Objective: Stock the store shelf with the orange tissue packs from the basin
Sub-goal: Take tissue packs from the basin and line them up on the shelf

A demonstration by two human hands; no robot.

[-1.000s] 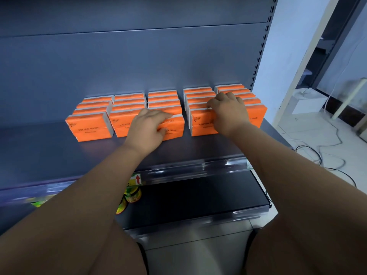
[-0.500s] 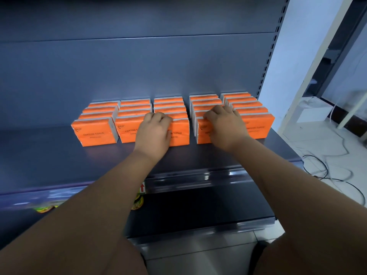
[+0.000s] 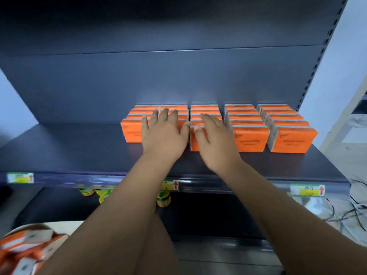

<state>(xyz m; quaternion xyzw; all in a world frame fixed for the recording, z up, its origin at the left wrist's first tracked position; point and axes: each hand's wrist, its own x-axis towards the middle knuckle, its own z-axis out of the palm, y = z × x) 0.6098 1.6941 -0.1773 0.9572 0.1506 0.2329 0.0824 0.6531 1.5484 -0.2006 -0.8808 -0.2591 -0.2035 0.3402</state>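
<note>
Left hand (image 3: 164,133) and right hand (image 3: 216,139) lie flat against the tissue packs (image 3: 250,139) — fingers straight, gripping nothing — near the back edge of the shelf (image 3: 79,151).

On the shelf (image 3: 79,151) before you the tissue packs (image 3: 248,135) stand in five rows, side by side, and each row runs from the front to the back panel (image 3: 139,76). Your left hand (image 3: 164,133) lies over the front of the two rows at the left. Your right hand (image 3: 214,139) lies just beside it, over the middle row. Under the shelf edge some containers (image 3: 163,199) sit on the lower shelf (image 3: 208,213). The basin (image 3: 69,223), with loose packs (image 3: 23,245) in it, is low at your left.
</note>
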